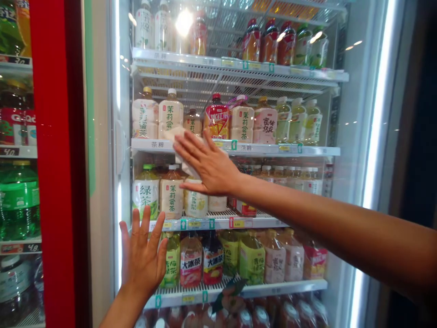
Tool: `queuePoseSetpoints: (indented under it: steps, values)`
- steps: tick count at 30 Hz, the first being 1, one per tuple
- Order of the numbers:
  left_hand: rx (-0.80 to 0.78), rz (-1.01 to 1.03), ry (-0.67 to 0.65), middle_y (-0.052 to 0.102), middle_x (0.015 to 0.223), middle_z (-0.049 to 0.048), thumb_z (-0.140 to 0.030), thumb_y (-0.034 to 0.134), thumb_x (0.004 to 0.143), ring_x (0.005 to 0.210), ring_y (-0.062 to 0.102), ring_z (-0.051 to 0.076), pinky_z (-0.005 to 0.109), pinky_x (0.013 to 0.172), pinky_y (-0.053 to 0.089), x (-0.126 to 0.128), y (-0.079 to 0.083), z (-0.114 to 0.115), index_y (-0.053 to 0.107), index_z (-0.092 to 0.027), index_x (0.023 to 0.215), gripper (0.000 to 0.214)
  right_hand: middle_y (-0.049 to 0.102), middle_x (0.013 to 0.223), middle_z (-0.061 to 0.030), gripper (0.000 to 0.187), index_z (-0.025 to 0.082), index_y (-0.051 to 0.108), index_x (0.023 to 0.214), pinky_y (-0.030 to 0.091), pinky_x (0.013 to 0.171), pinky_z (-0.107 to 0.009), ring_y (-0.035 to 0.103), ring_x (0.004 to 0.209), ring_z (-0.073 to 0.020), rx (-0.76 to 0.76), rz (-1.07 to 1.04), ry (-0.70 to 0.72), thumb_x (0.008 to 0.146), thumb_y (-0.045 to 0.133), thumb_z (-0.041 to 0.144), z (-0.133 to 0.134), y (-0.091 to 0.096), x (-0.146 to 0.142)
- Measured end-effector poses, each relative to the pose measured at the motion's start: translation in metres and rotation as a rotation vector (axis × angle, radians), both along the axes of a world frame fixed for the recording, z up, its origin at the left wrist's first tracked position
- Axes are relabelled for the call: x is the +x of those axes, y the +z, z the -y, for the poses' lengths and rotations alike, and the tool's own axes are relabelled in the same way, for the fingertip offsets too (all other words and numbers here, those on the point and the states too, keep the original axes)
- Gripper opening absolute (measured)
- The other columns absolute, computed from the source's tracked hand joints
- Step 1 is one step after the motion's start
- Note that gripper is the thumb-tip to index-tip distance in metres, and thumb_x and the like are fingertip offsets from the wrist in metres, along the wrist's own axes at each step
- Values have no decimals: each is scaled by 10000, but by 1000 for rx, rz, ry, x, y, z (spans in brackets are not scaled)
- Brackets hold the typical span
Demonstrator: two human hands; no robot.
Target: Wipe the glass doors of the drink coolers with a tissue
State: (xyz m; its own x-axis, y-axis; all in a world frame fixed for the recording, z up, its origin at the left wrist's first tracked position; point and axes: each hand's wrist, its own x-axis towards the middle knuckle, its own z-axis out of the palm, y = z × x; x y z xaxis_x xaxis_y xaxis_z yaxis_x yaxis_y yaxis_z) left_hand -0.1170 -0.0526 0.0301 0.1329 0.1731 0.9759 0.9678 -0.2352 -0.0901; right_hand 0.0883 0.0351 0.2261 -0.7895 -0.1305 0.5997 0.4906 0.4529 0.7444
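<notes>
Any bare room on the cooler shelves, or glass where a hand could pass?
Upper shelf: front gap between the red-labelled bottle and the red-capped bottles. Glass: free above the right hand and forearm; also below the forearm, right of the left hand. Crowded: lower shelf beside the left hand, packed with bottles; glass under the right hand, covered by white cloth.

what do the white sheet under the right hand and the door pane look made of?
White sheet: matte, soft-looking, perhaps cloth or paper; its edge looks uneven under the right hand.
Door pane: clear, glossy, probably glass, though clear plastic isn't excluded; lights glare on it, bottles show through.
</notes>
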Motion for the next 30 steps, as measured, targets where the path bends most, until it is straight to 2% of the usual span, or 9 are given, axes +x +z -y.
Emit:
queuePoseSetpoints:
  steps: [3, 7, 9, 14, 16, 21, 23, 27, 30]
  values:
    - [3, -7, -2, 53, 1751, 48, -179, 548, 976, 1620, 6, 288, 565, 1310, -53, 1, -1, -2, 178, -279, 1640, 767, 185, 1728, -142, 1041, 108, 172, 1644, 22, 1311, -573, 52, 1618, -320, -36, 2, 41, 916, 379, 823, 2, -12, -3]
    - [12, -28, -5, 74, 1750, 46, -185, 557, 971, 1620, 18, 291, 554, 1316, -37, 2, -1, -6, 184, -276, 1640, 772, 270, 1711, -75, 1007, 107, 260, 1625, 120, 1328, -477, 61, 1622, -224, 17, 508, 139, 909, 441, 792, 0, -49, 14]
    - [33, -53, -15, 83, 1749, 43, -187, 559, 969, 1620, 24, 290, 545, 1319, -35, 5, 4, -9, 200, -270, 1637, 764, 246, 1718, -70, 991, 136, 209, 1641, 110, 1326, -501, 69, 1621, -214, 11, 505, 125, 925, 396, 795, -6, -24, 25]
    - [100, -107, -50, 106, 1747, 38, -185, 548, 971, 1619, 49, 291, 528, 1326, -20, 22, 30, -15, 235, -236, 1629, 731, 136, 1741, -117, 993, 179, 95, 1658, 15, 1285, -649, 48, 1615, -338, -47, -67, 17, 932, 286, 829, -16, 77, 32]
    - [117, -129, -72, 98, 1747, 50, -199, 532, 980, 1618, 54, 296, 525, 1326, -9, 29, 40, -17, 217, -209, 1633, 726, 141, 1739, -129, 1027, 150, 118, 1655, 6, 1300, -608, 36, 1615, -338, -40, -32, 34, 920, 294, 844, -12, 70, 30]
    - [145, -175, -113, 91, 1745, 56, -268, 515, 993, 1619, 53, 288, 514, 1324, -8, 46, 55, -19, 157, -179, 1643, 748, 217, 1727, -74, 942, 127, 217, 1639, -4, 1330, -468, 39, 1622, -216, 14, 552, 104, 962, 279, 780, -9, 14, 44]
    - [150, -185, -127, 95, 1745, 42, -284, 520, 991, 1619, 51, 284, 512, 1325, -9, 54, 62, -22, 162, -196, 1644, 750, 192, 1731, -77, 924, 136, 177, 1647, -7, 1326, -505, 40, 1623, -226, 14, 506, 70, 970, 335, 746, -13, 34, 60]
    - [174, -167, -122, 77, 1746, 48, -245, 509, 989, 1621, 40, 275, 508, 1327, -12, 73, 78, -30, 165, -192, 1643, 741, 74, 1746, -93, 928, 190, 21, 1662, 11, 1300, -611, 18, 1620, -302, -18, -1, -51, 981, 373, 713, -22, 87, 93]
    - [187, -174, -134, 81, 1747, 45, -243, 512, 988, 1621, 44, 280, 511, 1325, -20, 87, 86, -35, 179, -189, 1640, 734, 90, 1745, -86, 997, 198, -28, 1662, 37, 1305, -609, 31, 1618, -317, -54, 17, -27, 953, 402, 750, -20, 59, 112]
